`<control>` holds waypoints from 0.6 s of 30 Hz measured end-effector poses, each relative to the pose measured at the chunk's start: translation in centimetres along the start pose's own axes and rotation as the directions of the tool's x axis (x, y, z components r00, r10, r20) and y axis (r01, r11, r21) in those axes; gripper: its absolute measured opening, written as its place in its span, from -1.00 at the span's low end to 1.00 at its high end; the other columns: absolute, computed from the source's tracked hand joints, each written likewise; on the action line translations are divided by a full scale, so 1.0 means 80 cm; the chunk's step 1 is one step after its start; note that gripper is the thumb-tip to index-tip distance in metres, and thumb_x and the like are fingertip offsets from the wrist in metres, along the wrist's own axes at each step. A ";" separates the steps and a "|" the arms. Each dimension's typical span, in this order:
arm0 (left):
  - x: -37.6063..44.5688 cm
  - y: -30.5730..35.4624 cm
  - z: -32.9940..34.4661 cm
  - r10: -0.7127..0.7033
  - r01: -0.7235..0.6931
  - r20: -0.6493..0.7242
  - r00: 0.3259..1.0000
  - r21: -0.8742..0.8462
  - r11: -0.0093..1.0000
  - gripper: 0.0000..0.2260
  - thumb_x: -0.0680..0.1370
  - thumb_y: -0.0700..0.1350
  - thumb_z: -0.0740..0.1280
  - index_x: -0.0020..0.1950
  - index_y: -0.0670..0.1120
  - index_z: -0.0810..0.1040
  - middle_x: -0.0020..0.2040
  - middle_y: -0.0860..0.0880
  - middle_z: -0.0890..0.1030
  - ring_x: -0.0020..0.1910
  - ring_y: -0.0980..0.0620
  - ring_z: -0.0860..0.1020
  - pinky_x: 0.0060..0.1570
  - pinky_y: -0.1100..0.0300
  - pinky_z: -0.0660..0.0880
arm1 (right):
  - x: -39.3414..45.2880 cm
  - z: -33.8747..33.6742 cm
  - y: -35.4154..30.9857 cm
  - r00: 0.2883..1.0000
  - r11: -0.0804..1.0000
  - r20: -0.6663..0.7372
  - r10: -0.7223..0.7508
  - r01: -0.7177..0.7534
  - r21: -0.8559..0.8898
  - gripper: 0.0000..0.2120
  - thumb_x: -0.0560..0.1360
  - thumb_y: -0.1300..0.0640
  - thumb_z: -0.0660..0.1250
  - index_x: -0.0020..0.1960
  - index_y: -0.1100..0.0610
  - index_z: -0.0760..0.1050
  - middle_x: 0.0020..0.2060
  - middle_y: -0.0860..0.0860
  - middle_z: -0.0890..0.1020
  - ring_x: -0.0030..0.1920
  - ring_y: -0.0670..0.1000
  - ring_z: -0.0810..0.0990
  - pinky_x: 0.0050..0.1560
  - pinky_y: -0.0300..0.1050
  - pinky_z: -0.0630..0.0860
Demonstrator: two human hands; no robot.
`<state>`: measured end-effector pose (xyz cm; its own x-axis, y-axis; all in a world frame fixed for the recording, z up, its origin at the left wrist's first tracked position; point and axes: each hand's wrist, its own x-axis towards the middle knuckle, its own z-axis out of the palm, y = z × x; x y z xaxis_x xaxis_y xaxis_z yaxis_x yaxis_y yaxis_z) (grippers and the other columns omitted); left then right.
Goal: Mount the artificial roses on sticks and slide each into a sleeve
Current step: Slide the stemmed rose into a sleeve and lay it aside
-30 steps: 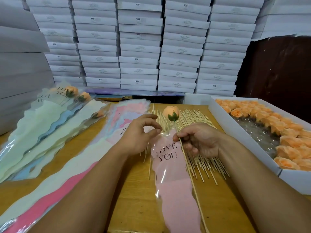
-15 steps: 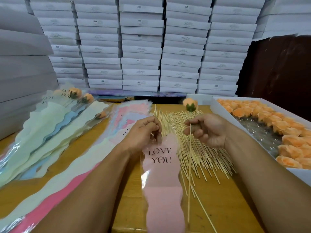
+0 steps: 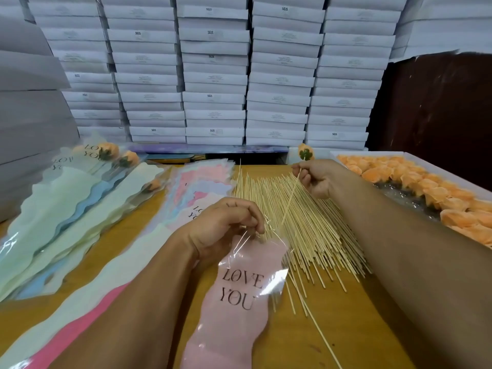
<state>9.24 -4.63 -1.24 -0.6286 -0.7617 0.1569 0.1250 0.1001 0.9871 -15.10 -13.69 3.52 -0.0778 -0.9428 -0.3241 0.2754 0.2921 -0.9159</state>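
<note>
Left hand [image 3: 226,227] pinches the clear top edge of the pink sleeve [image 3: 239,296], grip clamped on the film at the mouth, sleeve lying flat on the worktop [image 3: 314,339] just left of the stick pile [image 3: 300,225]. Right hand [image 3: 315,179] grip is clamped on a stick [image 3: 291,194] just below the mounted rose [image 3: 305,153], which sits at the far side of the stick pile; stick slants down toward the sleeve mouth, lower tip near the left fingers, not yet inside as far as can be told. Judged step: threading the stick into the sleeve. Risks: mouth looks barely parted, so the tip could slide over the film or catch and crease it; thin film could tear if jabbed; tip could snag loose sticks in the pile and scatter them; pushing with the rose loosely seated could pop it off the stick. Finished roses in sleeves [image 3: 117,158] lie far left of the pile, flat sleeve stack [image 3: 202,182] just left of it, box of roses [image 3: 415,182] to its right.
</note>
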 end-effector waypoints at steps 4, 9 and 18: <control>-0.002 0.006 0.002 -0.010 0.011 0.067 0.998 -0.014 1.000 -0.85 0.29 -0.27 0.31 -0.28 -0.21 0.69 -0.27 -0.16 0.64 -0.23 -0.09 0.60 -0.13 0.16 0.57 | 0.021 0.005 -0.010 0.998 1.000 -0.057 -0.014 0.015 0.025 -0.82 0.67 0.23 0.23 -0.11 0.19 0.47 -0.41 0.03 0.56 -0.65 -0.19 0.39 -0.66 -0.40 0.33; -0.004 0.009 0.005 -0.019 0.020 0.089 0.996 -0.003 1.000 -0.84 0.29 -0.28 0.32 -0.27 -0.20 0.70 -0.27 -0.16 0.63 -0.19 -0.12 0.56 -0.05 0.08 0.50 | 0.035 0.027 -0.015 0.997 0.998 -0.066 -0.050 0.047 -0.051 -0.81 0.66 0.24 0.26 -0.13 0.20 0.47 -0.43 0.05 0.57 -0.65 -0.19 0.38 -0.67 -0.39 0.31; -0.002 0.008 0.005 -0.008 0.005 0.032 0.999 0.093 0.996 -0.83 0.28 -0.16 0.37 -0.25 -0.20 0.69 -0.25 -0.19 0.64 -0.17 -0.19 0.47 -0.07 0.03 0.37 | 0.025 0.049 0.010 0.999 0.987 0.027 -0.021 0.025 -0.160 -0.84 0.68 0.19 0.22 -0.03 0.20 0.52 -0.25 0.08 0.58 -0.62 -0.19 0.39 -0.65 -0.40 0.33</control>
<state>9.15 -4.19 -0.59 -0.6536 -0.7419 0.1497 0.0502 0.1549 0.9866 -11.26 -15.93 3.05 -0.0581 -0.9526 -0.2987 0.1168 0.2907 -0.9497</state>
